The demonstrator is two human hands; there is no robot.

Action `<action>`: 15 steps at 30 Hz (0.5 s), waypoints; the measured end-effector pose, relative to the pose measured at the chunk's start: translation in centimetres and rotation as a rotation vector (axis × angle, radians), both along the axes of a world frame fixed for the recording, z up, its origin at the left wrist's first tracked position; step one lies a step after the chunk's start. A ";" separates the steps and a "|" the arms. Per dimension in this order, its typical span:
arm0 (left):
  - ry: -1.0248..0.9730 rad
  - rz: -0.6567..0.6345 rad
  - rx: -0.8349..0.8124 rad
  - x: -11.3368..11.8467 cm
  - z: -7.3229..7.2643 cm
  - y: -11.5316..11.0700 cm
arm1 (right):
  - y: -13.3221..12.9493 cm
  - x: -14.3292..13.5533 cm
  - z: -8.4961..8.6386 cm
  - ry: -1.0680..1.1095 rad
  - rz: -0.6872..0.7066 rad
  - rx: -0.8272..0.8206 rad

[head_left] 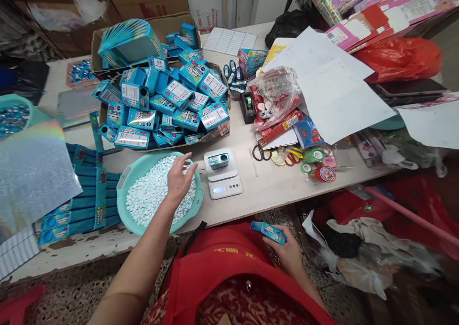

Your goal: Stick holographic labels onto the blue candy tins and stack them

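My left hand (180, 177) hovers at the right side of a turquoise basin (122, 201), its fingers spread with nothing visible in them. Small white pellet-like candies (145, 196) fill much of the basin. Down by the red apron, my right hand (287, 252) grips a small blue candy box (270, 232), which is tilted. Beside the basin stands a white digital scale (225, 188) with its display lit. On its platform lies another blue candy box (218, 160) with a round hole at one end.
Behind the basin, a carton (224, 128) overflows with blue boxes. Flat blue cardboard strips (82, 205) lie left. Black scissors (262, 153), a tape dispenser (247, 107), tape rolls (313, 156) and white paper sheets (344, 100) crowd the right. The table's front edge runs below the scale.
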State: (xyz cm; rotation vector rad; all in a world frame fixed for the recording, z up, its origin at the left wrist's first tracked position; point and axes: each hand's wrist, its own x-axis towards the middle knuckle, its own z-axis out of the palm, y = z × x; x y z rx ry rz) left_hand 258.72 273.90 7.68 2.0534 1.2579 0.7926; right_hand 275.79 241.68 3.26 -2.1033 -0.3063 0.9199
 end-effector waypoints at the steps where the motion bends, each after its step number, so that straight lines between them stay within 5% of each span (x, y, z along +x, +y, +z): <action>1: -0.022 0.039 -0.013 -0.7 0.4 -0.2 | 0.1 -0.1 0.0 0.006 -0.004 0.006; 6: -0.042 0.146 -0.045 -2.8 0.8 -0.4 | 0.6 -0.6 0.3 -0.006 0.020 0.022; 15: -0.031 0.119 -0.019 -2.4 0.9 -0.7 | -0.3 -1.3 -0.2 -0.044 0.035 0.014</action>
